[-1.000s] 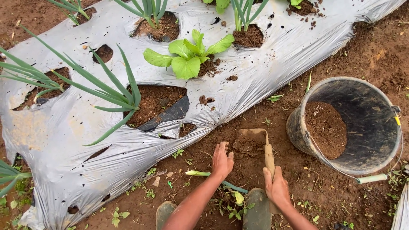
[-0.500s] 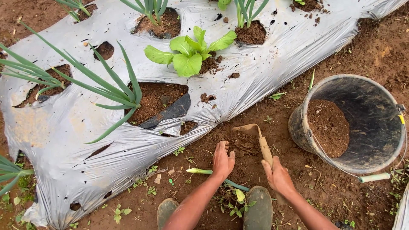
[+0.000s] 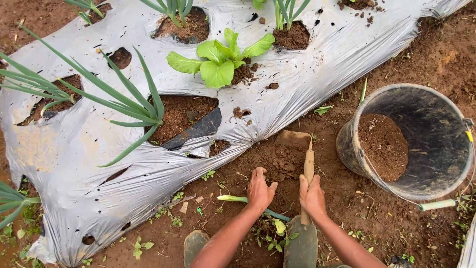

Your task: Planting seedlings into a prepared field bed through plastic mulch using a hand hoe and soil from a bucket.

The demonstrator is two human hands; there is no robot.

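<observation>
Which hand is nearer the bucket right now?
Right. The right hand grips the hoe handle just left of the bucket; the left hand rests on soil farther left.

Two bare hands are showing, the left hand [image 3: 260, 188] and the right hand [image 3: 312, 197]. One hand hoe [image 3: 303, 149] and one black bucket [image 3: 436, 144] are sitting nearby, one leafy lettuce plant [image 3: 220, 59] is growing, and two rubber boots [image 3: 302, 245] are standing below.

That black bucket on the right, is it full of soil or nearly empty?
Partly filled. The bucket lies tipped toward the camera, and a low heap of brown soil covers only part of its inside; the dark wall above it is bare.
</observation>
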